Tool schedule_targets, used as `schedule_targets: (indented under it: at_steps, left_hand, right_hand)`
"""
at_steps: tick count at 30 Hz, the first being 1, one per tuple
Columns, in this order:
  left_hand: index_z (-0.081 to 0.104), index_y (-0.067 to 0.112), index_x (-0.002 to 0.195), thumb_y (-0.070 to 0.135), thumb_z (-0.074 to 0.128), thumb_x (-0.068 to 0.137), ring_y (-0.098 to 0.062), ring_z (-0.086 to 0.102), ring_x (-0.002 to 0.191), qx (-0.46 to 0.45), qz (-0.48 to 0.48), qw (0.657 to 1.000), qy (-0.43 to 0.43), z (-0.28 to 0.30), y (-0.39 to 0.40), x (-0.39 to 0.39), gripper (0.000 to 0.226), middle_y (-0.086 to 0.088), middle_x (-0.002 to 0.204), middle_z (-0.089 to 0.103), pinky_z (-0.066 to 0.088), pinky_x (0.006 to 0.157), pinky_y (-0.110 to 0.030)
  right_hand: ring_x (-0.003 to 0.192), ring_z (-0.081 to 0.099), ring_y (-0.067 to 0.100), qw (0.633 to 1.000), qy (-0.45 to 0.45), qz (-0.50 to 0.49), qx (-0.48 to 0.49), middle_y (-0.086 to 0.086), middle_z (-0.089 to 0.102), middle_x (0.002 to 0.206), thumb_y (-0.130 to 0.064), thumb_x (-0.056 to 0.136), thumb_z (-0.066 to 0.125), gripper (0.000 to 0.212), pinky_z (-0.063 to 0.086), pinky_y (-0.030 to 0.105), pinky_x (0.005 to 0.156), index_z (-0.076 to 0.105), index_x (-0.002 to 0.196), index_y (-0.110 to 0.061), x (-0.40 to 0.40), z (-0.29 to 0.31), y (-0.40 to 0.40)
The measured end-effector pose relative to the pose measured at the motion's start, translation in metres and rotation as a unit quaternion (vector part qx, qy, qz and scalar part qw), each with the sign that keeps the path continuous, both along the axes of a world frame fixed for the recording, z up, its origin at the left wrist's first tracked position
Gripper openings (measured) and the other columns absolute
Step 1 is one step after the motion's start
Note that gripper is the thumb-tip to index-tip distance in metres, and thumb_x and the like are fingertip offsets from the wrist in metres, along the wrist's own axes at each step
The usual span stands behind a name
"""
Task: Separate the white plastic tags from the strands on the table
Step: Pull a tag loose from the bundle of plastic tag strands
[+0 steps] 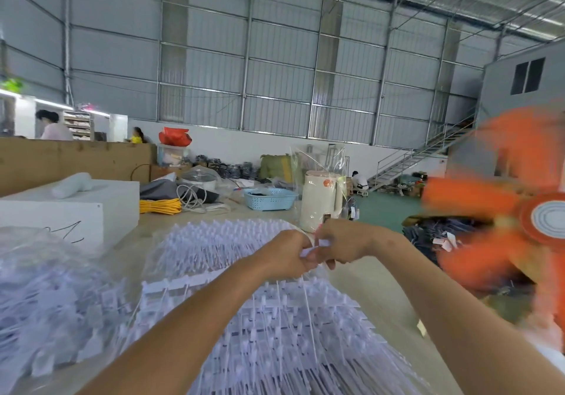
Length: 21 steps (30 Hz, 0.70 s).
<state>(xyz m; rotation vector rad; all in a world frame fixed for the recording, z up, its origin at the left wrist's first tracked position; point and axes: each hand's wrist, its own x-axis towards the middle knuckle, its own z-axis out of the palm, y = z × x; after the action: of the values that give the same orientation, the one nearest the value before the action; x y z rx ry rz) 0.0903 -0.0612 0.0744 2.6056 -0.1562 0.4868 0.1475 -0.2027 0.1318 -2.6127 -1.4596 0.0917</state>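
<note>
White plastic tags (308,253) on strands (275,333) heaped across table (376,284).

**Counts on the tabletop**

Two hands, left hand (287,252), right hand (342,242), above the white tags (275,327), which are too many to count. Beyond the tags: one cream kettle (321,202), one blue basket (270,199), one yellow cord coil (160,206), one white box (70,211).

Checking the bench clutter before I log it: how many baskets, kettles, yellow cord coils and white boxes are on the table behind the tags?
Blue basket: 1
Cream kettle: 1
Yellow cord coil: 1
White box: 1
Total: 4
</note>
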Motion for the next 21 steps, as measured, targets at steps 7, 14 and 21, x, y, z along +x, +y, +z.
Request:
schedule_targets:
  at_steps: [7, 14, 21]
  left_hand:
    - [0.060, 0.009, 0.075, -0.004, 0.046, 0.094, -0.001, 0.041, 0.037, -0.285, -0.088, 0.951, 0.086, 0.015, 0.013, -0.025, 0.026, 0.010, 0.044, 0.050, 0.028, 0.044, -0.015]
    - [0.061, 0.007, 0.064, -0.004, 0.040, 0.086, 0.000, 0.035, 0.030, -0.428, -0.248, 0.841, 0.221, 0.031, 0.005, -0.023, 0.032, 0.005, 0.043, 0.049, 0.021, 0.039, -0.015]
    - [0.060, 0.014, 0.057, 0.011, 0.046, 0.084, -0.008, 0.031, 0.036, -0.443, -0.145, 0.880, 0.095, 0.009, 0.048, -0.029, 0.030, 0.004, 0.044, 0.043, 0.023, 0.040, -0.019]
  right_hand:
    - [0.066, 0.051, 0.024, 0.927, -0.298, 0.165, 0.158, 0.000, 0.054, 0.068, -0.018, 0.092, 0.055, 0.018, 0.032, 0.027, 0.057, 0.053, 0.076, -0.011, -0.009, -0.020, -0.005]
    - [0.058, 0.052, 0.024, 0.841, -0.349, 0.263, 0.319, 0.009, 0.059, 0.066, -0.032, 0.097, 0.034, 0.052, 0.044, 0.030, 0.055, 0.064, 0.075, 0.003, -0.017, -0.022, -0.023]
    - [0.059, 0.043, -0.003, 0.834, -0.195, 0.052, 0.514, -0.017, 0.044, 0.064, -0.014, 0.092, 0.048, 0.028, 0.037, 0.019, 0.057, 0.052, 0.068, -0.026, 0.009, -0.007, -0.089]
